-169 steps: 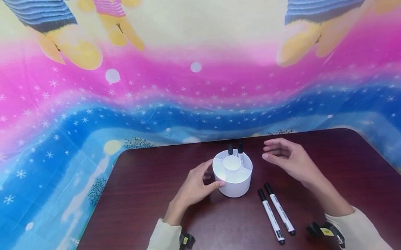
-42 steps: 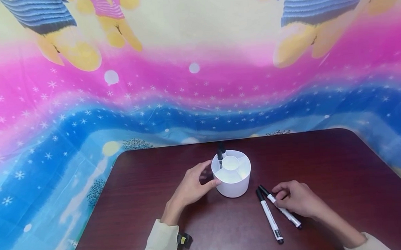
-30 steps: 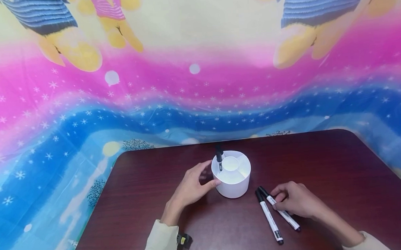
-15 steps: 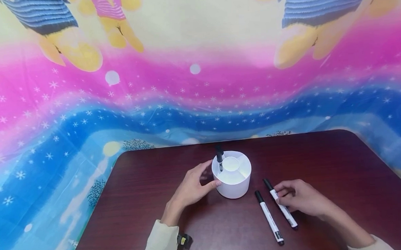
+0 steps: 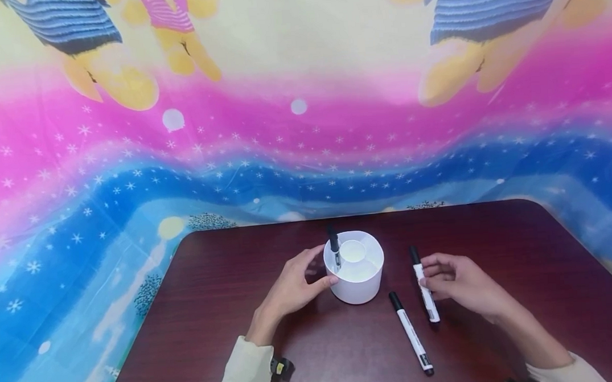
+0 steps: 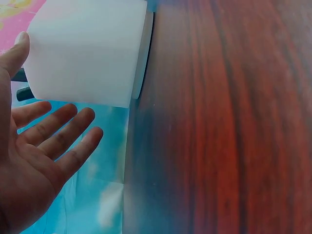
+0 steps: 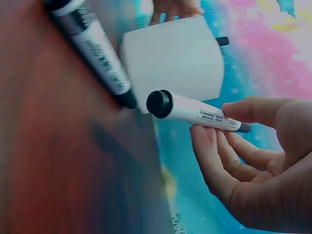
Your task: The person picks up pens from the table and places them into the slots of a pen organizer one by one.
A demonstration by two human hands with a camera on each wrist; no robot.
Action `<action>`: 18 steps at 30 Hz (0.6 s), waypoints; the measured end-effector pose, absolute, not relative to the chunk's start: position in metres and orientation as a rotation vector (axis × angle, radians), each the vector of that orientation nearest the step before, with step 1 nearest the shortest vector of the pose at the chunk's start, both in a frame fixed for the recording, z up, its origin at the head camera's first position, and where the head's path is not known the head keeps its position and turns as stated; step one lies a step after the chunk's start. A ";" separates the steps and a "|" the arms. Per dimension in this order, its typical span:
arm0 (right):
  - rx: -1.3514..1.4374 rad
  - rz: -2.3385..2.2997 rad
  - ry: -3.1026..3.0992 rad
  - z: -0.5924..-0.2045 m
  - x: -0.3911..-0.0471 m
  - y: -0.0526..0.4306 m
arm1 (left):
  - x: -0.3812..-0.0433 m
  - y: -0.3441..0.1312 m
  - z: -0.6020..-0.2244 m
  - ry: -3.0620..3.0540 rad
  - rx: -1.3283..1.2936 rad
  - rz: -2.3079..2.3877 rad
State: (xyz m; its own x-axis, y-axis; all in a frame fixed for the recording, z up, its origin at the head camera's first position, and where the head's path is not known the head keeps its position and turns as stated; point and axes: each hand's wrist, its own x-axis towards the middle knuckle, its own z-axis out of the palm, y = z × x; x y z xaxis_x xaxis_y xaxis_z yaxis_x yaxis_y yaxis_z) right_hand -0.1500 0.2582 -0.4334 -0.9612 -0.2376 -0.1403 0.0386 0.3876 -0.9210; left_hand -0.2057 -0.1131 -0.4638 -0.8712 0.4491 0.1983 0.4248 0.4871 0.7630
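A round white divided pen holder [image 5: 356, 291] stands on the table. Black-capped markers [image 5: 334, 248] lean in its left side; two dark ends show in the left wrist view. My left hand [image 5: 292, 283] is at the holder's left side, thumb near the front rim, fingers loosely extended and spread in the left wrist view. My right hand [image 5: 461, 284] pinches a white marker [image 5: 425, 294] with a black cap between thumb and fingers, cap end pointing away, raised off the table. Another such marker [image 5: 411, 337] lies on the table between holder and right arm.
The dark red-brown wooden table [image 5: 228, 285] has rounded far corners. A printed cloth backdrop [image 5: 304, 140] hangs just behind its far edge. A black strap device [image 5: 282, 367] is on the left wrist by the sleeve.
The right hand has picked the marker up off the table and moved it away from the body, more upright. The holder has turned, carrying its markers from the back round to the left.
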 end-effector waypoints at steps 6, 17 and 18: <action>-0.263 -1.721 2.474 -0.415 -0.158 0.253 | -0.206 -0.112 -0.465 2.672 0.795 1.375; -0.313 -1.984 2.453 -0.390 -0.169 0.245 | -0.206 -0.109 -0.466 2.649 0.803 1.423; -0.315 -2.005 2.443 -0.389 -0.170 0.244 | -0.206 -0.109 -0.466 2.651 0.803 1.422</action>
State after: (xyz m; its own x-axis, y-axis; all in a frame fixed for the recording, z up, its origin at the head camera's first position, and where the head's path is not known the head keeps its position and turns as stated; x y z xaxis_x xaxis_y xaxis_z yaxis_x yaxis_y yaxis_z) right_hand -0.1704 0.2444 -0.3888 -0.9798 -0.1304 0.1516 -0.1742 0.1836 -0.9675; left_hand -0.2062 -0.1093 -0.4664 -0.8667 0.4516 0.2121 0.4264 0.4499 0.7847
